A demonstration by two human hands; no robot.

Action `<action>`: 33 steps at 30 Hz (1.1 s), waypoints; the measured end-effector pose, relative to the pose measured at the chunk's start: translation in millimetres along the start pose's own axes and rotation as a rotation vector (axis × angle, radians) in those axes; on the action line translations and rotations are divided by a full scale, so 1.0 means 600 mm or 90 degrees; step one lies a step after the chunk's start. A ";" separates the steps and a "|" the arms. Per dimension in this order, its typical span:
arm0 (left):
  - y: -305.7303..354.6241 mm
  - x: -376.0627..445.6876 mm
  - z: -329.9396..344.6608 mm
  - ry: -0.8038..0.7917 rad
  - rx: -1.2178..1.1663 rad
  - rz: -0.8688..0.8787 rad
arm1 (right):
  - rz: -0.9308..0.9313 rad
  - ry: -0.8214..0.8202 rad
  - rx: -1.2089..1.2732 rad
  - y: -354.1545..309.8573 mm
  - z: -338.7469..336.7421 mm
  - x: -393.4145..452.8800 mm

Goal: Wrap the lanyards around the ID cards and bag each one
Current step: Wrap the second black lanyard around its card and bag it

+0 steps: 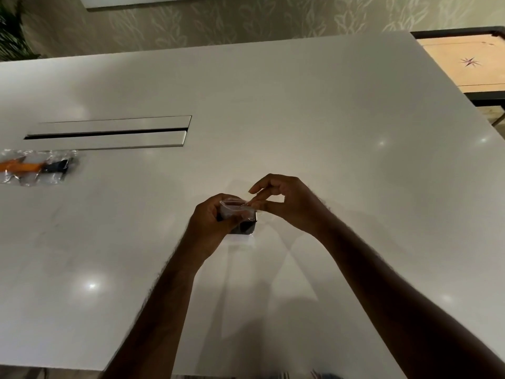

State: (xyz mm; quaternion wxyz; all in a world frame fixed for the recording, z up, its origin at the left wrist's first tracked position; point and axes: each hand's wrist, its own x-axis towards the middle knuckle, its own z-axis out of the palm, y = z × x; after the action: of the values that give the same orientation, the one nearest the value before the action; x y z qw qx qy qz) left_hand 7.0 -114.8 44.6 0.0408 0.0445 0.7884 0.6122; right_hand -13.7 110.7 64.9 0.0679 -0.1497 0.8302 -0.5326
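Observation:
Above the middle of the white table (300,119), my left hand (211,220) grips a small clear plastic bag (235,207) holding a dark wrapped ID card (244,228) whose lower end shows below my fingers. My right hand (287,199) pinches the bag's top right edge between thumb and forefinger. At the far left lie two clear bags: one with an orange lanyard bundle (16,165), one with a dark bundle (56,166).
A long cable slot with two flap lids (109,131) is set into the table at the left. Past the table's right edge stands a wooden carrom board (464,64) with a dark frame. Patterned wallpaper runs behind.

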 end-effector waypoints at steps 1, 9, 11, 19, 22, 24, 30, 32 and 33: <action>-0.001 -0.001 0.001 0.004 0.000 0.002 | 0.005 -0.008 -0.004 0.001 -0.001 0.001; -0.008 -0.004 0.007 0.039 -0.021 0.011 | 0.058 -0.011 0.024 0.010 -0.002 0.005; -0.012 -0.003 0.006 0.055 -0.042 0.000 | 0.085 -0.042 0.057 0.012 -0.001 0.008; -0.021 0.001 0.002 0.059 -0.070 -0.038 | 0.095 -0.060 0.110 0.019 -0.010 0.014; -0.021 0.000 0.000 0.052 -0.100 -0.039 | 0.109 -0.053 0.091 0.019 -0.008 0.013; -0.024 0.000 0.000 0.050 -0.108 -0.048 | 0.107 -0.049 0.088 0.018 -0.009 0.014; -0.026 0.003 0.003 0.082 -0.116 -0.066 | 0.037 -0.077 0.036 0.017 -0.007 0.011; -0.029 0.005 0.004 0.081 -0.131 -0.068 | 0.029 -0.045 0.014 0.021 -0.003 0.013; -0.029 0.006 0.004 0.081 -0.142 -0.066 | 0.026 -0.033 0.011 0.022 -0.002 0.014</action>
State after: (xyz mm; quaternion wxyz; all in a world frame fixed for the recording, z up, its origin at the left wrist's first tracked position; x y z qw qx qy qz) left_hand 3.6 -116.5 27.0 0.0272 -0.0400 0.7177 0.6947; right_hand -24.3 114.0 53.8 0.1019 -0.1457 0.8264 -0.5343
